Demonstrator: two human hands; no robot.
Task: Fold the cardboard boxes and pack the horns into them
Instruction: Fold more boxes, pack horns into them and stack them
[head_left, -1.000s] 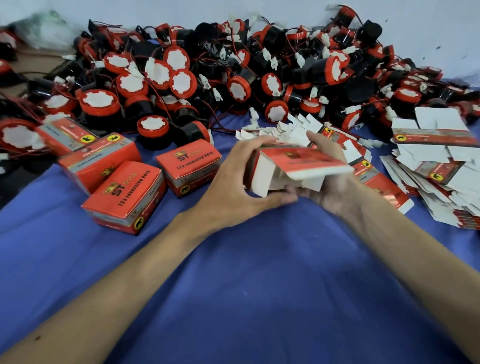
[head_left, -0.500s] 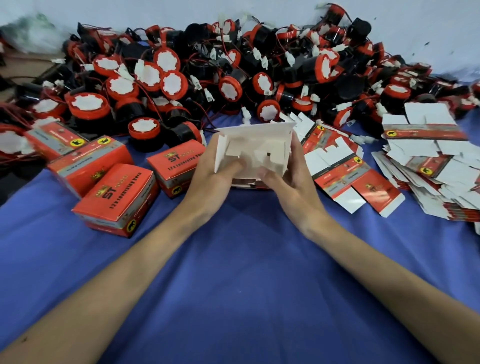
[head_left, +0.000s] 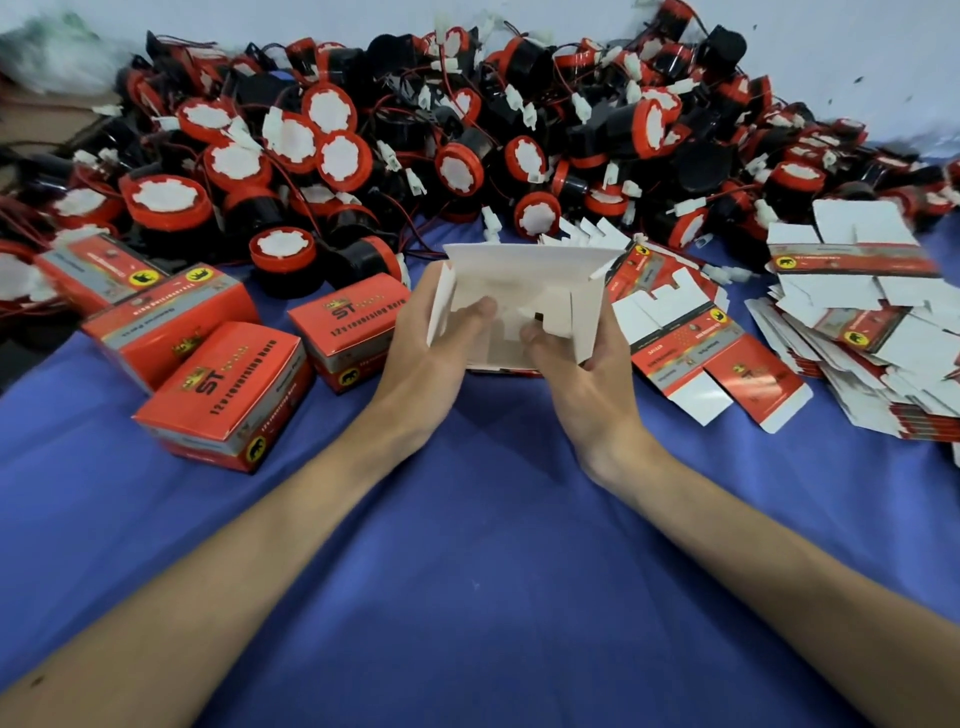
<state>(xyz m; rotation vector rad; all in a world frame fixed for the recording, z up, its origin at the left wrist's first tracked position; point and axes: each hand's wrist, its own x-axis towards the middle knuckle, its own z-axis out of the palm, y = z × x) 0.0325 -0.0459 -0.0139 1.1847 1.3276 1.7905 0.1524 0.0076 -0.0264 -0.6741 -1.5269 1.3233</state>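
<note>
A: Where is the box being worked on?

B: The half-folded box (head_left: 524, 301) is held up off the blue cloth (head_left: 483, 545), near the front edge of the pile of horns (head_left: 415, 140). Its white inside faces the camera, flaps standing open at the top and both sides.

A: How do the hands hold it?

B: The left hand (head_left: 431, 343) cups the box's left side, palm turned inward, thumb pressed onto the white inner flaps. The right hand (head_left: 582, 374) cups the right side the same way, its thumb pushing on the flaps near the middle. The rest of the fingers on both hands curl round behind the box, out of sight. Both forearms reach in from the lower corners and meet at the box.

A: What lies to the left of the box?

B: Four folded boxes (head_left: 228, 395), red with grey bands, resting on the cloth. The nearest one sits just beside the left hand.

A: And on the right of it?

B: Flat boxes (head_left: 691, 358), unfolded, lie just past the right hand. Farther right is a bigger stack of flat boxes (head_left: 872, 332), fanned out loosely.

A: Behind the box?

B: The horns are heaped against a pale wall (head_left: 322, 18), black bodies with red rims, white faces, and wires with white plugs tangled among them.
</note>
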